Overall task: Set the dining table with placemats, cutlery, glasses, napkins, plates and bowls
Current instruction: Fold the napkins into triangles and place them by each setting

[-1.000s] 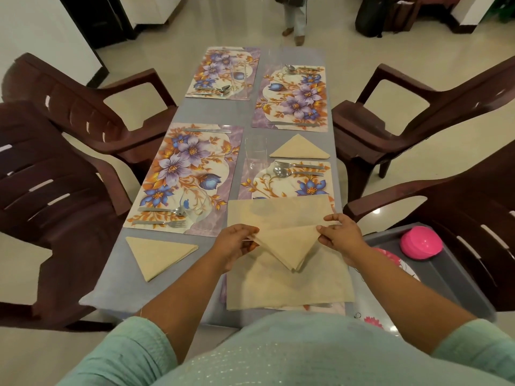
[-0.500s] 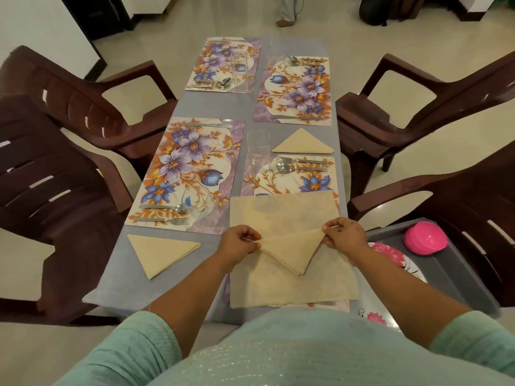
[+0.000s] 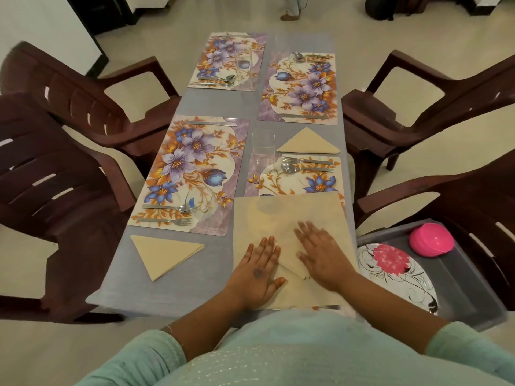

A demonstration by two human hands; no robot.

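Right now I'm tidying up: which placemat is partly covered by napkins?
The near right placemat: beige napkins overlap its near end, under both hands. The other three lie uncovered.

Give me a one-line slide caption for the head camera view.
Both hands, left hand and right hand, press a folded beige napkin flat on a half-set dining table.
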